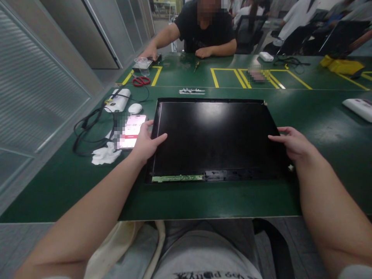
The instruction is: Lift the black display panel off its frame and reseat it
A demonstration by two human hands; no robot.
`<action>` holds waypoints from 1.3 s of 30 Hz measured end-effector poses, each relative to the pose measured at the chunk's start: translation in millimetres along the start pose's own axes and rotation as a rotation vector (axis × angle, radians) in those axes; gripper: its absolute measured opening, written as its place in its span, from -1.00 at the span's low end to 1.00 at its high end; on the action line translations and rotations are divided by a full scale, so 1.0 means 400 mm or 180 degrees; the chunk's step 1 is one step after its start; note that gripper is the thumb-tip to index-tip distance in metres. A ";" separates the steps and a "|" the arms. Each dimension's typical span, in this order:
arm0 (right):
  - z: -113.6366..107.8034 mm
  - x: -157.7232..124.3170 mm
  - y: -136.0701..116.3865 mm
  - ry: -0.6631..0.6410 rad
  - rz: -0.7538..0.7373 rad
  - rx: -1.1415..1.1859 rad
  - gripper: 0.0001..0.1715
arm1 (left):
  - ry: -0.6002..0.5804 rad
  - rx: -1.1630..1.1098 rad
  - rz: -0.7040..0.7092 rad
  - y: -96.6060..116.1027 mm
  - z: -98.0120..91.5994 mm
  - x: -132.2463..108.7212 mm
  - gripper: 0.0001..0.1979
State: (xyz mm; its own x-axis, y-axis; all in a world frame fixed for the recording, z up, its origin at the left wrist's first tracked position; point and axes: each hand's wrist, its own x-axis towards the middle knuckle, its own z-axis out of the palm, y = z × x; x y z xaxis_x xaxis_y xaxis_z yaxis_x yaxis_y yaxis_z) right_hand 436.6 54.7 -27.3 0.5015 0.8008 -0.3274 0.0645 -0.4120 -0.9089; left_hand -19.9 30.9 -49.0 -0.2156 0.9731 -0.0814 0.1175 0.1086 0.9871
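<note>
A black flat display panel (215, 135) lies in front of me on the green table, its dark screen facing up. Along its near edge on the left runs a narrow green circuit board (177, 178). My left hand (147, 141) grips the panel's left edge, thumb over the screen and fingers at the side. My right hand (293, 143) holds the right edge the same way, thumb on top. The undersides of both grips are hidden. Just beside my left hand is a lit phone (132, 131).
Left on the table are crumpled tissue (106, 154), a white mouse-like object (135, 108), a white device (117, 100) and black cables (84, 126). Red scissors (141, 81) and a screwdriver (197, 66) lie beyond. Another person (203, 31) sits opposite. A white device (359, 108) is far right.
</note>
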 end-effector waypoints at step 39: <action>0.000 0.019 0.008 0.0106 0.0049 -0.0036 -0.46 | 0.0227 -0.0593 -0.0234 -0.005 0.006 0.007 -0.25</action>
State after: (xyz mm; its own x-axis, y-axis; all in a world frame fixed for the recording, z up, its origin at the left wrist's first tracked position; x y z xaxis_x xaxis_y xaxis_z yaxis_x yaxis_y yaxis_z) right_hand 440.5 59.5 -32.6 0.5308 0.7795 -0.3326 0.0660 -0.4293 -0.9007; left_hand -18.6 33.7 -51.3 -0.2860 0.9463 -0.1506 -0.0810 0.1328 0.9878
